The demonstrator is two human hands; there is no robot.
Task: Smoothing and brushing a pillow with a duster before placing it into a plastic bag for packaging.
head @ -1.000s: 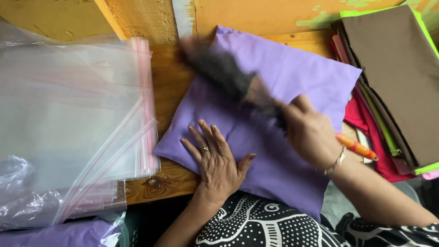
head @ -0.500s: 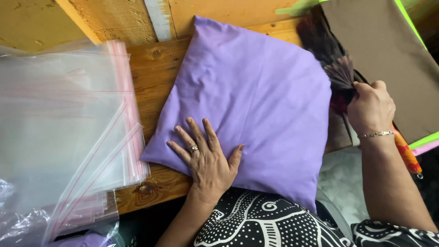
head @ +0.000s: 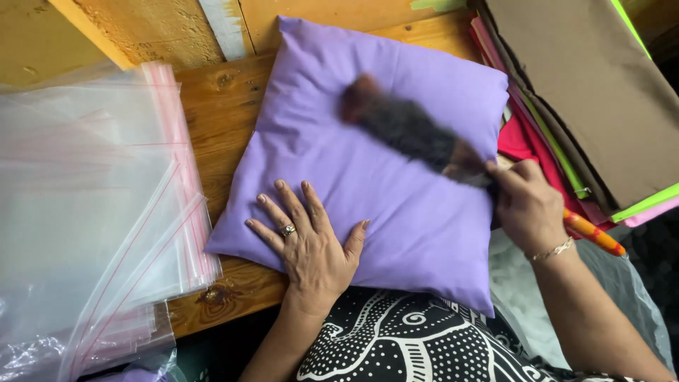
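A purple pillow lies on the wooden worktop, between clear bags and stacked cloths. The left hand presses it flat. The right hand grips a blurry, maybe feathery, duster.

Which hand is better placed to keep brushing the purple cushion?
Right. The right hand already grips the duster over the purple cushion; the left hand lies flat, pinning its near edge.

A ring on the left grip, a thin bracelet at the right wrist, black-and-white patterned clothing.
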